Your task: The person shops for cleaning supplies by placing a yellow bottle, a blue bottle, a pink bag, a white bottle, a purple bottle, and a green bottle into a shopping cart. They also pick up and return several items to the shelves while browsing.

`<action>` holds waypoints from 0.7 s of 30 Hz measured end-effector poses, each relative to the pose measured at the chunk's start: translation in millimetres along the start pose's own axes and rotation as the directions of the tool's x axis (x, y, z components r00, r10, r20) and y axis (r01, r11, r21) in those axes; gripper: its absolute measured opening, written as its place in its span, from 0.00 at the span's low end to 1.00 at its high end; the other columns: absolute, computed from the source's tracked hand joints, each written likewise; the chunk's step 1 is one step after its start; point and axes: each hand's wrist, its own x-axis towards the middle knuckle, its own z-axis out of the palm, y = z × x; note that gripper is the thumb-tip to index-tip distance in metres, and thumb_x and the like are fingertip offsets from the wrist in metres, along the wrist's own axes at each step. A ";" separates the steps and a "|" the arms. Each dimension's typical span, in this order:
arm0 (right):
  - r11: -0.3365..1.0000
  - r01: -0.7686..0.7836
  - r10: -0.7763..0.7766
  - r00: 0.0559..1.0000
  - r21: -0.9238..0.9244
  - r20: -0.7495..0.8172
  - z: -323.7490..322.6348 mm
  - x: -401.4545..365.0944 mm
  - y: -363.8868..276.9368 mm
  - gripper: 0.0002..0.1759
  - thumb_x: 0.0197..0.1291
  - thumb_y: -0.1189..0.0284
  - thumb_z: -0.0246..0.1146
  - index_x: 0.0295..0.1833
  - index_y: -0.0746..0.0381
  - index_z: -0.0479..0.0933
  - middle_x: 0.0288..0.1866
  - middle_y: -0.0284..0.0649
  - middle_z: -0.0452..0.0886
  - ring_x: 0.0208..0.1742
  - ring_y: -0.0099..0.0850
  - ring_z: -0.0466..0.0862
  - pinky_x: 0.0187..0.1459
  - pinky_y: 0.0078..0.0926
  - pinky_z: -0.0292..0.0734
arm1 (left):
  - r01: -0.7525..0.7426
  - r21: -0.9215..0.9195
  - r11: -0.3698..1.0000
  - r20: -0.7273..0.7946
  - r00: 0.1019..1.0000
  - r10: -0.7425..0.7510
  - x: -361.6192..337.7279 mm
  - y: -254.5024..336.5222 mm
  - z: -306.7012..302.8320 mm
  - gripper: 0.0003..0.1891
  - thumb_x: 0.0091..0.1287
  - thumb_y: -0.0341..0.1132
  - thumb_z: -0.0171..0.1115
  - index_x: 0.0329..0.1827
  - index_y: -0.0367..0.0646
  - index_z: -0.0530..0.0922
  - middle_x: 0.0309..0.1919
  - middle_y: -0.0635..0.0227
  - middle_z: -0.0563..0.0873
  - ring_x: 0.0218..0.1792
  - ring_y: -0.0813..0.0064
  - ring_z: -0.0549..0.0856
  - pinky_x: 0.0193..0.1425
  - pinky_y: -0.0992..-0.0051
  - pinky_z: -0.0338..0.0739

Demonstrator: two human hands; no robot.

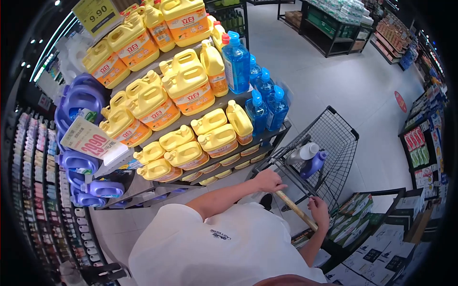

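Observation:
My left hand [269, 180] is closed around the left end of the shopping cart handle [295, 208]. My right hand [318, 210] is at the cart's right side, just past the handle, its fingers curled in. What it grips, if anything, is hidden. The black wire shopping cart [336, 143] stands ahead of me. In its basket, near the handle, a white bottle [303, 152] lies tilted beside a purple detergent bottle [315, 164].
Left of the cart stands a tiered display with yellow detergent jugs [188, 88], blue bottles [236, 62] and purple jugs [83, 97]. Price signs [90, 138] stick out from it. Stacked boxes [381, 250] stand close on the right. Tiled floor [377, 90] stretches ahead.

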 end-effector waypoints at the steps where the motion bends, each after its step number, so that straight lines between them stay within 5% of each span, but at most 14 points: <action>1: 0.999 0.034 -0.036 0.997 0.025 0.067 -10.6 9.8 -20.7 0.18 0.76 0.66 0.59 0.56 0.71 0.80 0.34 0.43 0.87 0.36 0.28 0.87 0.43 0.27 0.81 | -0.033 -0.008 0.999 -0.019 0.999 0.033 2.8 -2.1 3.3 0.28 0.74 0.56 0.55 0.22 0.44 0.85 0.20 0.61 0.84 0.24 0.53 0.85 0.28 0.58 0.78; 7: 0.932 0.309 -0.352 0.898 0.191 0.264 -15.8 62.8 -133.9 0.15 0.74 0.69 0.61 0.58 0.69 0.80 0.39 0.43 0.88 0.41 0.28 0.87 0.46 0.27 0.81 | -0.028 -0.026 0.999 -0.102 0.994 0.025 9.3 2.4 9.6 0.26 0.72 0.52 0.57 0.20 0.43 0.83 0.21 0.61 0.84 0.25 0.53 0.84 0.30 0.57 0.78; 9: 0.907 0.381 -0.420 0.849 0.180 0.320 -1.2 73.0 -164.2 0.15 0.74 0.70 0.62 0.58 0.69 0.80 0.40 0.44 0.88 0.41 0.30 0.87 0.46 0.28 0.81 | 0.056 -0.043 0.997 0.020 0.998 -0.055 11.9 6.1 7.4 0.24 0.71 0.52 0.57 0.24 0.43 0.84 0.22 0.59 0.85 0.28 0.52 0.85 0.34 0.55 0.79; 12: 0.801 0.593 -0.580 0.740 0.075 0.342 31.5 78.2 -213.5 0.15 0.73 0.70 0.63 0.58 0.68 0.80 0.42 0.46 0.88 0.40 0.36 0.88 0.46 0.29 0.83 | -0.088 -0.104 0.991 -0.171 0.983 0.070 19.3 -27.6 69.1 0.25 0.71 0.52 0.57 0.24 0.41 0.84 0.21 0.57 0.84 0.28 0.52 0.85 0.36 0.54 0.80; 14: 0.760 0.631 -0.632 0.659 0.158 0.408 54.5 78.1 -244.1 0.14 0.72 0.71 0.63 0.58 0.66 0.81 0.45 0.48 0.87 0.43 0.41 0.89 0.45 0.31 0.83 | -0.096 -0.126 0.987 -0.183 0.980 0.072 12.3 -26.7 61.2 0.25 0.72 0.52 0.56 0.27 0.41 0.85 0.25 0.56 0.86 0.32 0.52 0.87 0.43 0.54 0.81; 17: 0.684 0.695 -0.706 0.556 0.221 0.438 87.4 81.9 -287.4 0.14 0.72 0.72 0.64 0.59 0.65 0.80 0.50 0.48 0.85 0.47 0.37 0.86 0.46 0.29 0.82 | -0.074 -0.213 0.974 0.030 0.996 0.083 4.5 -14.5 34.2 0.21 0.73 0.50 0.57 0.39 0.40 0.87 0.42 0.56 0.89 0.46 0.55 0.88 0.53 0.55 0.79; 21: 0.552 0.821 -0.806 0.480 0.145 0.346 136.1 96.5 -324.0 0.21 0.68 0.75 0.66 0.65 0.64 0.76 0.58 0.48 0.80 0.59 0.46 0.82 0.55 0.37 0.82 | -0.139 -0.354 0.925 0.019 0.988 0.155 -18.3 -15.6 -4.3 0.16 0.72 0.43 0.61 0.43 0.39 0.86 0.45 0.58 0.88 0.47 0.56 0.87 0.55 0.58 0.80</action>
